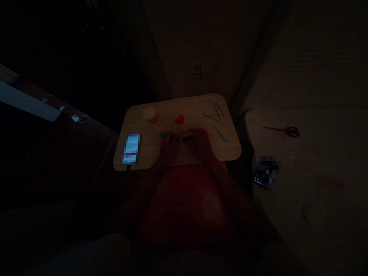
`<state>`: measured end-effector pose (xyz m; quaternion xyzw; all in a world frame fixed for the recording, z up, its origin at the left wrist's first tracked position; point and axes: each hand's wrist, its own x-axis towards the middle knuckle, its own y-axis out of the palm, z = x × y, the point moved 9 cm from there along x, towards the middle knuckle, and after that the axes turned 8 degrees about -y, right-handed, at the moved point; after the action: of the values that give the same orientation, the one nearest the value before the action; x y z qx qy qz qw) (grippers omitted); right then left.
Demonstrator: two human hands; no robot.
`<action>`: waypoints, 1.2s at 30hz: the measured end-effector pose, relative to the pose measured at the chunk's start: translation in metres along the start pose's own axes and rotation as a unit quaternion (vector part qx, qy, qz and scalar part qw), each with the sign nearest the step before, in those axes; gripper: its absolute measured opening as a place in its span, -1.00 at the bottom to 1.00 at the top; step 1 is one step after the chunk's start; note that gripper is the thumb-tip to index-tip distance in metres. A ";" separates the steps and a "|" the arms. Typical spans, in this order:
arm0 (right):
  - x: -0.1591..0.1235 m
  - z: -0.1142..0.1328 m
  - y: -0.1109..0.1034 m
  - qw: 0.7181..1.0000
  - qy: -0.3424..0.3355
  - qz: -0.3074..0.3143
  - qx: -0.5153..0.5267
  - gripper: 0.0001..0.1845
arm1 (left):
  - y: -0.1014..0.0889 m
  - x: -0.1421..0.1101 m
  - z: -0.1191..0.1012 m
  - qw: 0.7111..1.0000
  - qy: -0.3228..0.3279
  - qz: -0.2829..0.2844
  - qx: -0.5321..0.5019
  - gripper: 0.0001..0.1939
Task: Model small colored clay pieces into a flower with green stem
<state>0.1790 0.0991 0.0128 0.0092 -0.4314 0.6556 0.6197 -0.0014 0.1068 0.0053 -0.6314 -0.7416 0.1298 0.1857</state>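
The scene is very dark, and fine detail at the fingers is lost. My left hand (pixel 169 146) rests low over the small table, fingers curled, beside a green piece (pixel 164 135). What those fingers hold, if anything, does not show clearly. A small dark piece (pixel 188 138) lies at the fingertips of my right hand (pixel 200 142), which is closed around its end. Just beyond the hands sit an orange lump (pixel 186 127) and a red lump (pixel 179 119), both soft-looking like modelling clay.
On the wooden table (pixel 172 108) stand a whitish tub (pixel 150 114) and a lit phone (pixel 131 148) at left. Several thin bluish strips (pixel 220 133) lie at right. Scissors (pixel 287 131) and a dark pixelated object (pixel 266 170) rest on the pale surface beyond.
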 end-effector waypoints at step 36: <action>0.004 -0.013 -0.002 0.997 -0.001 0.008 0.081 -0.58 | 0.008 -0.004 -0.011 1.000 0.015 0.011 -0.001 -0.87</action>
<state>0.1865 0.1093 0.0079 0.0568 -0.3776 0.6934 0.6110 0.0105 0.1040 0.0111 -0.6414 -0.7322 0.1214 0.1943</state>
